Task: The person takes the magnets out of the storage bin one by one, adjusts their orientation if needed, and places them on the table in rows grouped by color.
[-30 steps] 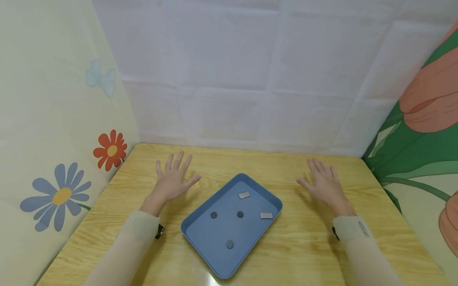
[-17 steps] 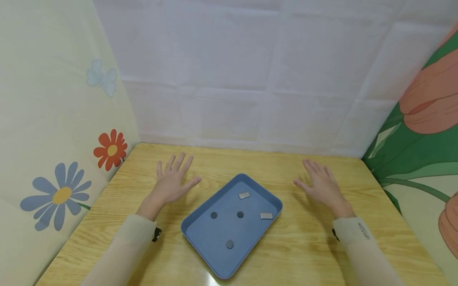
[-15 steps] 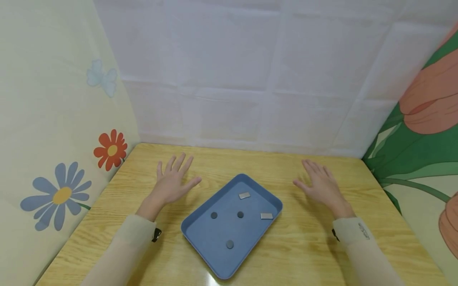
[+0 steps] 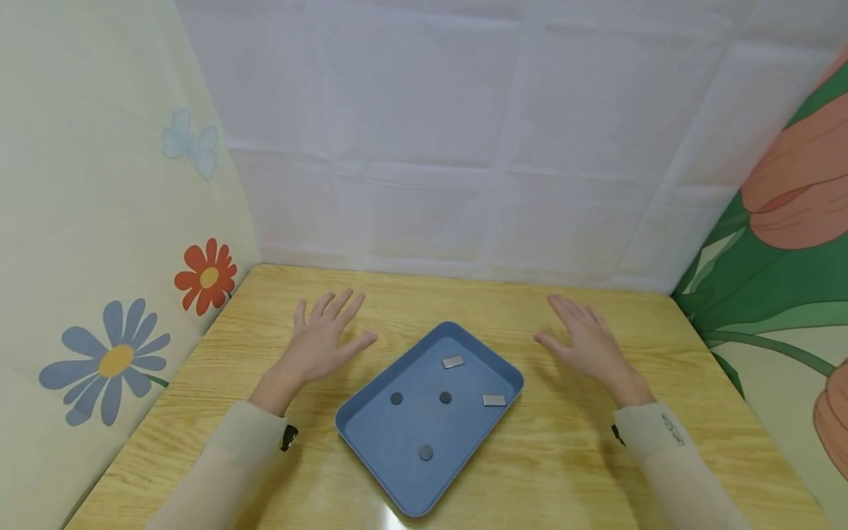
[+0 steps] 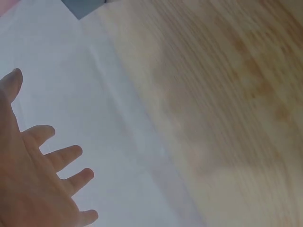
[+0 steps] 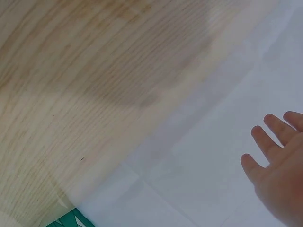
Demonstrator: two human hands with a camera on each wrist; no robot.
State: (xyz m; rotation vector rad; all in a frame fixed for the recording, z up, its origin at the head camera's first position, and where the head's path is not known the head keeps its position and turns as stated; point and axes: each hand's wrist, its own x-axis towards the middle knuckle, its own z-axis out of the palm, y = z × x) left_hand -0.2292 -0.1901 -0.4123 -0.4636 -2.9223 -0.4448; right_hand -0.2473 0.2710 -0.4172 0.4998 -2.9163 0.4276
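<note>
A blue tray (image 4: pixel 377 475) lies at an angle on the wooden table, between the two hands. Inside it are two small silvery rectangular blocks, one (image 4: pixel 453 362) toward the far corner and the other (image 4: pixel 493 400) by the right side. Three small dark grey discs lie there too: one at left (image 4: pixel 396 398), one in the middle (image 4: pixel 445 397) and one nearer the front (image 4: pixel 426 453). Left of the tray, my left hand (image 4: pixel 316 346) hovers with fingers spread, holding nothing. My right hand (image 4: pixel 586 346) is over the table to the right, fingers extended, also holding nothing.
The wooden table (image 4: pixel 550 471) meets a creased white cloth (image 4: pixel 424 147) at its back edge. A flower-printed panel (image 4: pixel 86 221) stands along the left, and a tulip-printed one (image 4: pixel 795 316) along the right.
My right hand has moved left, nearer the tray, its fingers drawing closer together. The left hand has shifted slightly, its fingertips a little lower. The tray and its pieces stay put.
</note>
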